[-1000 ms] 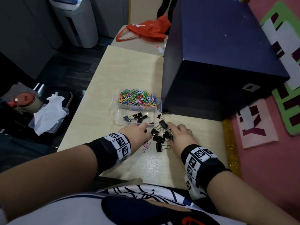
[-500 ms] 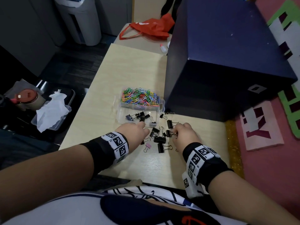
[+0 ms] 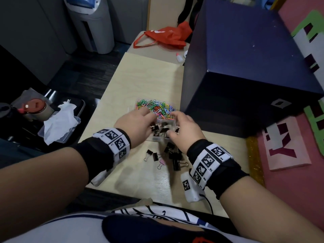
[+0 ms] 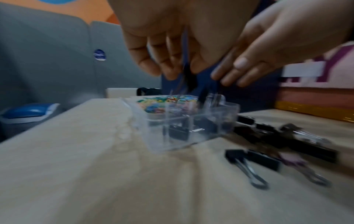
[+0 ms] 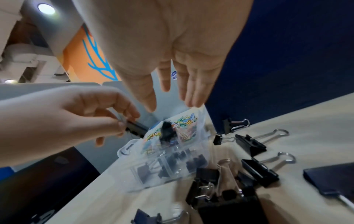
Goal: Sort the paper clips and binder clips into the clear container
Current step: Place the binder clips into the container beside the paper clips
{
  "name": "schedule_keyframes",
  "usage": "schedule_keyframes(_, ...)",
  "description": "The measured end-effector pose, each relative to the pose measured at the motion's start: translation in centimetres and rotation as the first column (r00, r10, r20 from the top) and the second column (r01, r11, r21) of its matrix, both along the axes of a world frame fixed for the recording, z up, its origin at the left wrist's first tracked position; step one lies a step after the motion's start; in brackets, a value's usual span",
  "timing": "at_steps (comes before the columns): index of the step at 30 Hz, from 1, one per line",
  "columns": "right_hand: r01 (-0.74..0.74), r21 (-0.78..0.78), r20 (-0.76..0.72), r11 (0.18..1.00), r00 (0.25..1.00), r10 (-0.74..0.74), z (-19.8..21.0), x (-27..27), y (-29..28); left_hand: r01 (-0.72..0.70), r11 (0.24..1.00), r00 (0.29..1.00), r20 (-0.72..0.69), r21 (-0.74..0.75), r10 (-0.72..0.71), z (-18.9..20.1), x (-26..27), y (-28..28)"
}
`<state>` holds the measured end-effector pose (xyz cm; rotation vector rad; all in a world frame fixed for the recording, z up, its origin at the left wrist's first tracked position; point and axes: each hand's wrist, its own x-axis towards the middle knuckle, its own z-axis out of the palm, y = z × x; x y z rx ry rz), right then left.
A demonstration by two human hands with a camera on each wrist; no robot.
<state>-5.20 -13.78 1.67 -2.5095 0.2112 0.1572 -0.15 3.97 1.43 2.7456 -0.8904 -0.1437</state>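
Note:
The clear container (image 3: pixel 157 138) sits mid-table, with colored paper clips (image 3: pixel 154 107) in its far compartment and black binder clips in the near ones. My left hand (image 3: pixel 152 118) hovers over it and pinches a black binder clip (image 5: pixel 134 127). My right hand (image 5: pixel 170 106) is above the container with straight fingers, and a black binder clip (image 5: pixel 166 131) hangs in the air just below them. Several loose black binder clips (image 3: pixel 175 162) and a small pink clip (image 3: pixel 162 162) lie on the table in front of the container, below my wrists.
A large dark blue box (image 3: pixel 245 67) stands right behind and to the right of the container. A red bag (image 3: pixel 163 37) and a small glue bottle (image 3: pixel 179 57) lie at the far end. A tub with tissue (image 3: pixel 57 123) sits off the table's left edge.
Both hands rose from the loose pile and moved forward over the container. The left carries a binder clip; the right has spread its fingers, and a clip is dropping from it.

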Motion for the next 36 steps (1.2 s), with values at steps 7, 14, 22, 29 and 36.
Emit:
schedule_keyframes(7, -0.138, -0.27, -0.375, 0.953, 0.927, 0.028, -1.8, -1.4, -2.7, 0.103, 0.968, 0.989, -0.126, 0.23, -0.076, -0.6, -0.9, 0.0)
schedule_keyframes(14, -0.254, -0.338, -0.413, 0.906, 0.905, 0.099, -4.5, -3.1, -3.0, 0.32, 0.828, 0.94, -0.265, 0.459, -0.217, -3.0, -3.3, -1.6)
schedule_keyframes(22, -0.172, -0.302, -0.335, 0.938, 0.94, 0.065, -5.0, -3.3, -3.9, 0.31, 0.814, 0.936, -0.31, 0.492, -0.169, -3.6, -3.2, -1.7)
schedule_keyframes(29, 0.07, -0.136, -0.185, 0.988, 0.978, -0.095, -3.5, -2.2, -3.9, 0.261, 0.875, 0.955, -0.242, 0.409, -0.171, -2.2, -2.5, -2.4)
schedule_keyframes(36, -0.039, -0.015, 0.092, 0.999, 0.995, 0.04, -0.7, 0.0, -0.9, 0.181, 0.936, 0.983, -0.095, 0.302, -0.16, -0.1, -0.2, -1.9)
